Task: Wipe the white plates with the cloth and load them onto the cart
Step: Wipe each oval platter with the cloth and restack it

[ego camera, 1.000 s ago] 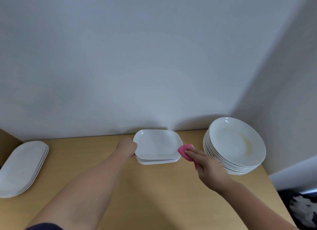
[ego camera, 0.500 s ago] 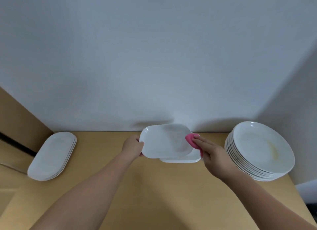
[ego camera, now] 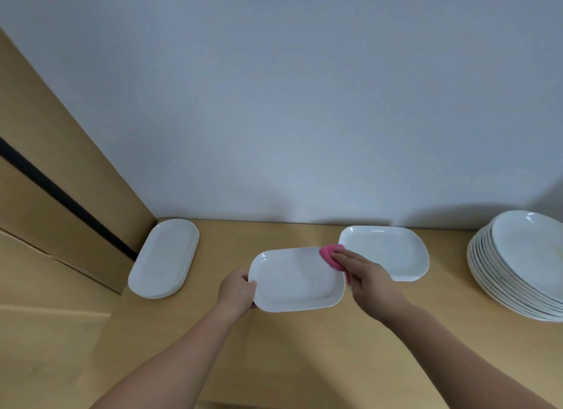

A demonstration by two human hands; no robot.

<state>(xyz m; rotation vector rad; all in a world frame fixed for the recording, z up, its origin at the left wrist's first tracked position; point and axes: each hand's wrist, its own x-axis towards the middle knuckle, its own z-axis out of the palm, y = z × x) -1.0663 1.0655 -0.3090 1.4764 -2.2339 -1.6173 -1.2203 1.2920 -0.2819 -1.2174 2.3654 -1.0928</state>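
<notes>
My left hand [ego camera: 237, 289] grips the left edge of a white rectangular plate [ego camera: 295, 279] held above the wooden table. My right hand [ego camera: 364, 274] holds a pink cloth [ego camera: 329, 254] against the plate's upper right corner. Behind it, a second white rectangular plate [ego camera: 385, 250] lies on the table near the wall; whether more lie under it is unclear.
A stack of white oval plates [ego camera: 164, 257] lies at the left by a wooden panel [ego camera: 61, 177]. Several round white plates [ego camera: 521, 265] are stacked at the right edge. The wooden table [ego camera: 304, 347] runs up to a grey wall.
My left hand has lifted the top rectangular plate off the stack and brought it left and toward me. My right hand followed with the cloth. The camera view swung left.
</notes>
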